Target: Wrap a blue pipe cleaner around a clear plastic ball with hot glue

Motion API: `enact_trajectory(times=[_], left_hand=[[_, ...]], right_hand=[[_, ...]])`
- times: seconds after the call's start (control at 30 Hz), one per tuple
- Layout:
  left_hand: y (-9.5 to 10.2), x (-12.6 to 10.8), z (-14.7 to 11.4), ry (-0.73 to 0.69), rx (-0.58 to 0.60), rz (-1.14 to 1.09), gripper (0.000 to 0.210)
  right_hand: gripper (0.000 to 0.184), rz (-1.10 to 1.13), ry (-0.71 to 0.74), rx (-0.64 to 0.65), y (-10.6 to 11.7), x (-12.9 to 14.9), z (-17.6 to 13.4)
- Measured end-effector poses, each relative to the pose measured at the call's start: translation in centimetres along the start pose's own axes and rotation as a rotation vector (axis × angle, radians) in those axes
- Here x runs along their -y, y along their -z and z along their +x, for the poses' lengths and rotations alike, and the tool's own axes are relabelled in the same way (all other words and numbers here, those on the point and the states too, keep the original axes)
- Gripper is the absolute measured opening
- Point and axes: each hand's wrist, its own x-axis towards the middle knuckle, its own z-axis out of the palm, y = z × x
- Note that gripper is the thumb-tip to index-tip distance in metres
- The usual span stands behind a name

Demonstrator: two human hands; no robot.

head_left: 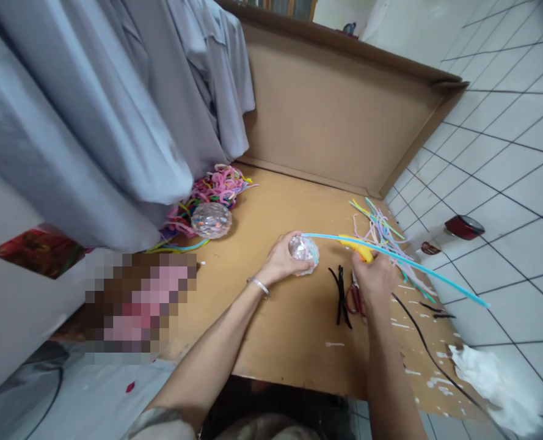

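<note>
My left hand [284, 256] is closed round a clear faceted jar [304, 253] above the middle of the table. A long light-blue pipe cleaner [418, 264] runs from the top of that jar off to the right, passing in front of my right hand. In my right hand [377, 278] is a yellow glue gun [357, 247], its tip pointing left toward the jar. Black pipe cleaners [341, 296] and red-handled scissors [354, 299] lie just left of my right forearm. My right fingers are partly hidden by the gun.
Another clear faceted jar [211, 220] stands beside a pile of colourful pipe cleaners [220, 186]. Pastel pipe cleaners [381, 226] lie at the right. A black cord [422, 342] crosses the glue-spotted right edge. Crumpled white tissue [486, 373], a cardboard panel [330, 116] and hanging grey cloth [115, 91] surround the table.
</note>
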Motion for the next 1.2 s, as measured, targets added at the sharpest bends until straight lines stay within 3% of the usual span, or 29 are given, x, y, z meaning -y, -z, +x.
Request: enact_trajectory(times=[0.13,0.27,0.53,0.9,1.2], left_hand=[[0.3,0.3,0.2,0.026,-0.029,-0.056,0.08],[0.7,0.2,0.4,0.054,-0.032,-0.081,0.079],[0.6,-0.3,0.1,0.048,0.023,-0.032,0.081],[0.2,0.0,-0.1,-0.024,0.047,0.116,0.084],[0.1,0.1,-0.2,-0.07,0.04,0.118,0.081]], right_hand=[[0.049,0.219,0.073,-0.07,1.0,2.4,-1.9],[0.048,0.298,0.148,-0.125,0.2,2.9,-2.9],[0.043,0.257,0.236,-0.242,-0.4,2.7,-3.0],[0.031,0.245,0.295,-0.229,0.0,2.5,-3.3],[0.039,0.235,0.312,-0.269,-0.4,2.2,-3.1]])
